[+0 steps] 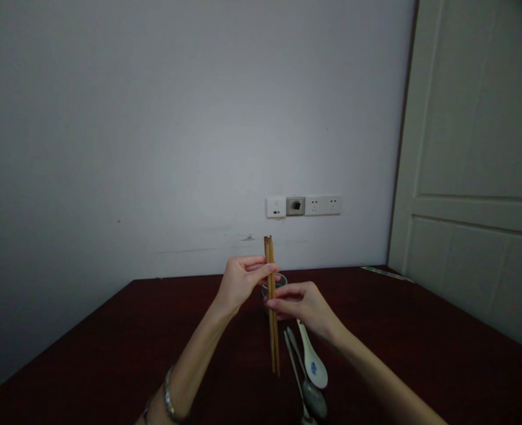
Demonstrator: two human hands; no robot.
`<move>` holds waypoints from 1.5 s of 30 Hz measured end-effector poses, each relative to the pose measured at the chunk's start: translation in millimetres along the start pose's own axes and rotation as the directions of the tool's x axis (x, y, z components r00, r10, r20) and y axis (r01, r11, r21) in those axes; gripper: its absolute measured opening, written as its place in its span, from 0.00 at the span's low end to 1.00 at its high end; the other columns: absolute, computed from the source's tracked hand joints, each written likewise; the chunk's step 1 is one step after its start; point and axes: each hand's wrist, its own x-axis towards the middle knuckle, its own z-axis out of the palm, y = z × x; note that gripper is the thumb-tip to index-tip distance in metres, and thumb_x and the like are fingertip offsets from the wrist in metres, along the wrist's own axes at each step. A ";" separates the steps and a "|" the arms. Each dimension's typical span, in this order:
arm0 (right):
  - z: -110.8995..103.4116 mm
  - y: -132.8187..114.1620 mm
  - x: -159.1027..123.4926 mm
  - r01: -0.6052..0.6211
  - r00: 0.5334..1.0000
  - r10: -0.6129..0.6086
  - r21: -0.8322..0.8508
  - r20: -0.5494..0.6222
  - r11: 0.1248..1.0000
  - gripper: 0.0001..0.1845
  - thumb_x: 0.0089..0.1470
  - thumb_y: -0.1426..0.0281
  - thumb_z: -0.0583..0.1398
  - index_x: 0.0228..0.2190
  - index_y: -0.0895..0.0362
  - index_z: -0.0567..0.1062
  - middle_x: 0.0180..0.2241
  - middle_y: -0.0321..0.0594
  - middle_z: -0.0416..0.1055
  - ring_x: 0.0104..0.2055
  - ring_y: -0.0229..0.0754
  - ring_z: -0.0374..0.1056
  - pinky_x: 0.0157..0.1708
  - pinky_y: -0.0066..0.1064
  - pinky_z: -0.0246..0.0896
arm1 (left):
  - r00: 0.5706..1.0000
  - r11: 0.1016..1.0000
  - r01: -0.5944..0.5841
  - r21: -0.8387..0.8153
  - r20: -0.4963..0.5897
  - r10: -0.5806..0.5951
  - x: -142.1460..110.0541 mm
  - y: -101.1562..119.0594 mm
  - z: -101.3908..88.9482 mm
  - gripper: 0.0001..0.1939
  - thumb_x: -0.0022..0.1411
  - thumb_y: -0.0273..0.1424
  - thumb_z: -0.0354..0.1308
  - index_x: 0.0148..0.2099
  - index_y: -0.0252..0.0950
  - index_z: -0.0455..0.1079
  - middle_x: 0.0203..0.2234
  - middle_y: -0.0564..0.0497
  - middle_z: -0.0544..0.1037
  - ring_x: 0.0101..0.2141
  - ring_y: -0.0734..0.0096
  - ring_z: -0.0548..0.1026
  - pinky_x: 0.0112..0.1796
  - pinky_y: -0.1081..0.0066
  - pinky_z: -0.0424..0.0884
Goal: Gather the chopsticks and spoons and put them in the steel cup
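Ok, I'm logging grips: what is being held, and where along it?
Wooden chopsticks: the left hand grips near their top ends, the right hand around the middle.

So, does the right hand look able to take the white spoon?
Probably yes: the white spoon lies near the right hand, its bowl uncovered, but the grip is occupied with the chopsticks.

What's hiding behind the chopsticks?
Behind the chopsticks is a clear round container, then the wall. Some of the container's rim shows; the left hand, right hand and chopsticks cover much of it. I can't tell what's inside.
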 end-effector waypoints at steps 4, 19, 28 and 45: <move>0.3 5.1 2.9 0.004 1.000 -0.003 0.041 -0.017 0.999 0.18 0.29 0.63 0.68 0.24 0.62 0.76 0.22 0.37 0.71 0.24 0.35 0.67 0.28 0.29 0.66 | 1.000 1.000 -0.005 0.013 0.001 0.005 0.0 -1.0 -1.1 0.12 0.44 0.33 0.64 0.29 0.27 0.72 0.26 0.44 0.78 0.27 0.65 0.76 0.30 0.67 0.74; 0.5 9.6 3.7 -0.012 1.000 0.011 0.055 0.018 0.998 0.16 0.28 0.63 0.68 0.20 0.63 0.76 0.19 0.35 0.69 0.21 0.33 0.65 0.26 0.28 0.66 | 0.993 0.996 0.059 0.074 0.096 -0.066 -2.0 4.1 -2.4 0.12 0.46 0.32 0.63 0.32 0.27 0.73 0.27 0.43 0.77 0.28 0.68 0.75 0.32 0.68 0.72; -1.0 13.2 4.1 -0.003 1.000 0.002 0.041 0.024 0.999 0.17 0.28 0.62 0.68 0.21 0.62 0.76 0.19 0.36 0.69 0.21 0.34 0.66 0.26 0.30 0.66 | 0.986 0.994 0.077 0.072 0.142 -0.086 1.2 1.4 -6.7 0.13 0.46 0.32 0.62 0.33 0.27 0.72 0.28 0.42 0.77 0.28 0.67 0.75 0.32 0.68 0.71; -34.5 -13.9 34.9 0.123 0.976 -0.128 -0.043 -0.174 0.992 0.16 0.29 0.63 0.67 0.21 0.62 0.76 0.23 0.40 0.73 0.25 0.37 0.68 0.32 0.32 0.65 | 0.967 0.969 0.225 -0.101 -0.096 -0.234 55.0 -97.2 -82.4 0.13 0.54 0.35 0.54 0.37 0.29 0.67 0.25 0.44 0.76 0.25 0.69 0.75 0.27 0.71 0.71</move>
